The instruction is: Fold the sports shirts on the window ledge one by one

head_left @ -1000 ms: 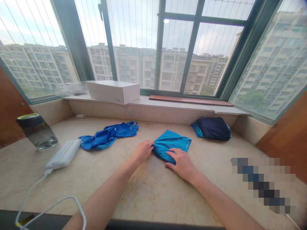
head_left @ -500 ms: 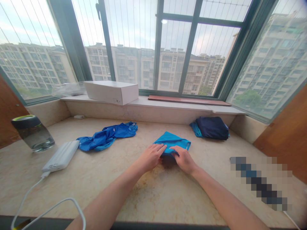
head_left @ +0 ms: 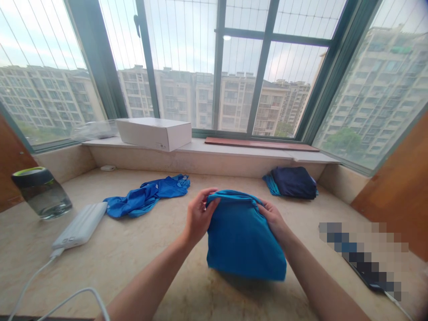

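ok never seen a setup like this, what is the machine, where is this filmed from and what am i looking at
There is no machine: a person is working bare-handed, and the camera sits on their head, looking forward and down. The left hand and the right hand hold up a blue cloth by its upper part. On the counter lie a crumpled blue garment, a folded dark pile, a bottle, a white block with a cable plugged in, and a mostly pixelated dark object. Behind, a white box rests on the window ledge.
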Motion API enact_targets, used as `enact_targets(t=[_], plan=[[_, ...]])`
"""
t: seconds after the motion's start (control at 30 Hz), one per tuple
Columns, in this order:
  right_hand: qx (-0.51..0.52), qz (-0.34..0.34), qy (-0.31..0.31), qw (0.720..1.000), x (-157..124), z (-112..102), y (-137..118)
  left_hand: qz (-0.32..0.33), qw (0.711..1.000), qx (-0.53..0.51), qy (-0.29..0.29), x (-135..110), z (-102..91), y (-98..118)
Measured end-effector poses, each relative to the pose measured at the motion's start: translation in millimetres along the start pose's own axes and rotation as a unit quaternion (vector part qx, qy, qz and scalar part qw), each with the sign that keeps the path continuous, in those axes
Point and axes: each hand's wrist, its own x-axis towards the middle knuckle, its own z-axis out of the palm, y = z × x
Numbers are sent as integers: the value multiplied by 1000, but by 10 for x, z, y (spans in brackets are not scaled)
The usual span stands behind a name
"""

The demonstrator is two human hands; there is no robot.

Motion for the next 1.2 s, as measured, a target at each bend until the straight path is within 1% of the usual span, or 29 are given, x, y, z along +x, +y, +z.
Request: enact_targets(t=[0.03,0.07,0.1,0.17,0.2,0.27,0.33,0.4,0.47,0.53,0.6,0.63,0.7,0.77,0.8,0.83,0.9,0.93,0.97,1.03,1.13,1.2], plan=[[-7,8,9,1000,49,-24,36,-41,999,-14,13,24,24,-43],[-26,13,20,999,102,-59,82,-69,997,-14,19,44,43,-101],[-58,15,37,997,153,-103,133,-81,997,2,18,55,56,-165],[-152,8,82,985,231,-210,240,-62,996,68,-13,39,67,-283],[-208,-2,102,973,254,-265,287,-43,992,105,-48,8,70,-324],[-314,-23,128,941,267,-363,354,-7,975,165,-150,-90,85,-357],[-392,-31,128,910,252,-434,384,24,941,208,-265,-218,118,-338],[-436,-29,118,891,228,-477,392,61,900,243,-357,-336,162,-301],[-468,-42,119,875,212,-497,399,89,867,262,-414,-416,203,-271],[-509,-65,139,847,208,-497,409,93,851,267,-442,-446,226,-260],[-552,-80,157,815,209,-467,409,89,846,265,-453,-439,228,-262],[-567,-85,158,804,205,-438,400,89,845,262,-458,-429,224,-267],[-576,-111,148,797,175,-348,357,88,845,257,-462,-408,212,-280],[-566,-170,118,798,103,-221,287,91,846,252,-461,-393,200,-298],[-559,-208,87,798,51,-149,248,95,848,247,-459,-388,195,-309],[-555,-246,43,794,-8,-76,210,101,851,241,-456,-384,189,-321],[-551,-304,-61,775,-129,59,151,109,860,225,-445,-373,175,-353],[-551,-323,-107,762,-183,114,134,106,865,216,-440,-366,168,-372],[-553,-335,-142,750,-226,159,127,96,872,205,-434,-356,160,-394],[-557,-350,-170,733,-279,215,132,61,888,173,-421,-329,147,-442],[-559,-367,-160,726,-305,234,143,1,912,106,-396,-271,138,-527],[-556,-379,-161,722,-321,236,128,-52,932,63,-353,-224,135,-585]])
